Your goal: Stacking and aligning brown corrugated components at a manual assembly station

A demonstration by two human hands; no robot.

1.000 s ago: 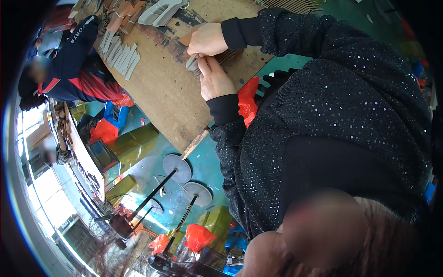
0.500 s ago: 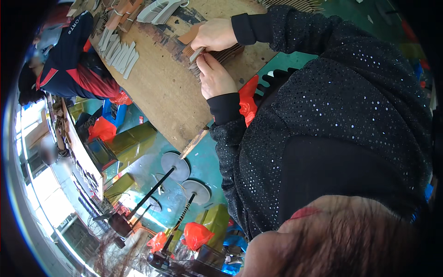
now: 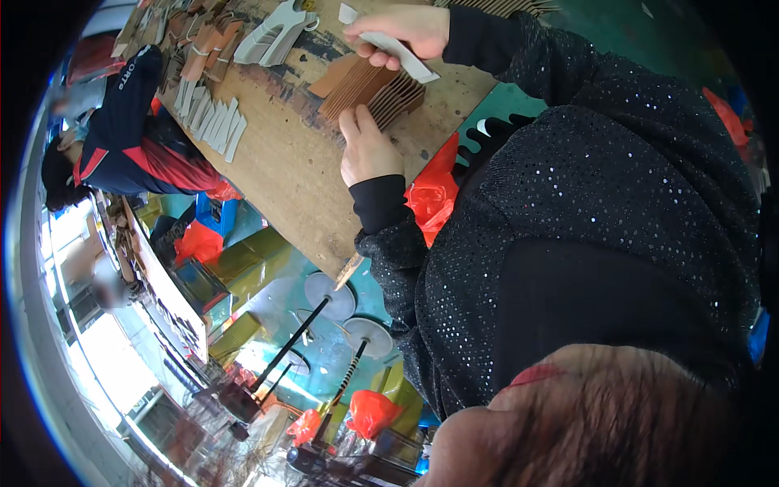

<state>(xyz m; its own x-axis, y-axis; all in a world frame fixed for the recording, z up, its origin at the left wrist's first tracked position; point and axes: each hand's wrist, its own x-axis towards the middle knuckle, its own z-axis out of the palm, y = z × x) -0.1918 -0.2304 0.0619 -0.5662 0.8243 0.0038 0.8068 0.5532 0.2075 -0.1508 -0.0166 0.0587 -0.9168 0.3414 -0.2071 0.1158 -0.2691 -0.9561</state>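
Observation:
A fanned stack of thin brown flat pieces [image 3: 375, 88] lies on a worn wooden board [image 3: 284, 170]. My left hand [image 3: 367, 148] rests flat against the near side of the stack, fingers together and pressing on its edge. My right hand [image 3: 399, 31] is above the stack's far side and pinches a pale grey flat strip [image 3: 404, 58] that slants over the brown pieces. Both arms are in black sparkly sleeves.
Rows of pale strips [image 3: 216, 123] and a grey shaped piece [image 3: 274, 36] lie farther along the board. Another person in a dark and red jacket [image 3: 130, 138] bends at the left. Red bags [image 3: 434, 191] hang by the board's edge; round-based stands [image 3: 329, 296] rise from the green floor.
My hands were close together on the brown stack. My right hand has now moved up and away holding the pale strip, and my left hand has settled flat on the stack.

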